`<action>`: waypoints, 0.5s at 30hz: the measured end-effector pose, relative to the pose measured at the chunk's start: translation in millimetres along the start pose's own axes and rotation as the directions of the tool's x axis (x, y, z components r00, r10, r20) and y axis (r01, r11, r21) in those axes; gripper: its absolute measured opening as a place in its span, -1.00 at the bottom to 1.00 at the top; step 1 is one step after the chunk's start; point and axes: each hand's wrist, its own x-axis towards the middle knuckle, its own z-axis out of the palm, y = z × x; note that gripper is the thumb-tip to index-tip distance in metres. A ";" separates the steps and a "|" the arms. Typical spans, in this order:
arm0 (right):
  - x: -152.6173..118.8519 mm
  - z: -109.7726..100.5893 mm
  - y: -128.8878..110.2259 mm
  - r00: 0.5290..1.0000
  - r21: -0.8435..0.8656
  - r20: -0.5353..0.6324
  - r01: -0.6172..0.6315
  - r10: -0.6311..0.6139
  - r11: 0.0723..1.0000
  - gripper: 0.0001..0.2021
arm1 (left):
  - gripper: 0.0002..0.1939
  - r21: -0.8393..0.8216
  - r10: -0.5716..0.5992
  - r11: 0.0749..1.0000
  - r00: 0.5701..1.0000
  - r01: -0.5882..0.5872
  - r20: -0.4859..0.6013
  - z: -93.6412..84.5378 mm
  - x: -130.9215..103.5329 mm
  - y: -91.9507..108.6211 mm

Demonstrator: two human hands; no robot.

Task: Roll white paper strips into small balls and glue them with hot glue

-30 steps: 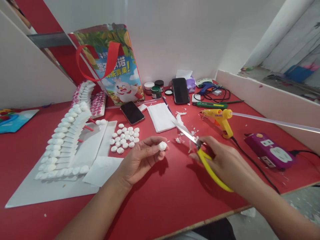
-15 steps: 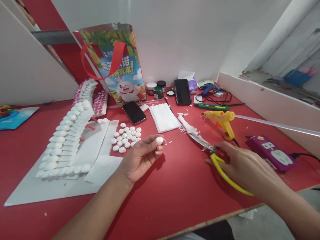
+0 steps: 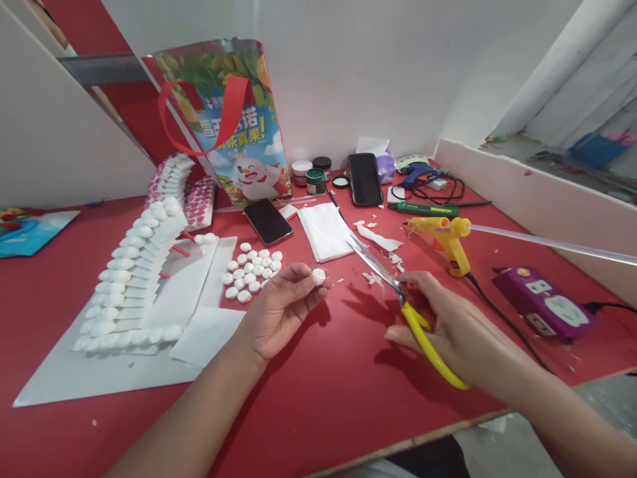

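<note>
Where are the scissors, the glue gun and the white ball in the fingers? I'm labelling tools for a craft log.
scissors (image 3: 398,292): head view, at the pivot where blades meet handles.
glue gun (image 3: 440,229): head view, on the yellow body.
white ball (image 3: 318,276): head view, on its middle, at the left hand's fingertips.

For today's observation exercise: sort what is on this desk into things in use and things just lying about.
In use: left hand pinching white ball; right hand holding scissors; loose white balls.

Lying about: glue gun, phones, paint pots, power strip, gift bag.
</note>
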 end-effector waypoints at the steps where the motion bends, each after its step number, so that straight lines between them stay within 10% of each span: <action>1: 0.5 1.4 -3.5 1.000 0.001 0.004 0.023 -0.023 1.000 -0.48 | -0.73 0.008 0.004 1.000 1.000 -0.004 0.001 0.9 -0.5 0.2; 15: 5.7 20.7 -30.4 0.969 -0.064 -0.031 0.244 -0.246 0.968 -0.39 | -0.73 0.079 0.028 0.996 0.998 -0.032 0.057 1.7 -3.3 -3.9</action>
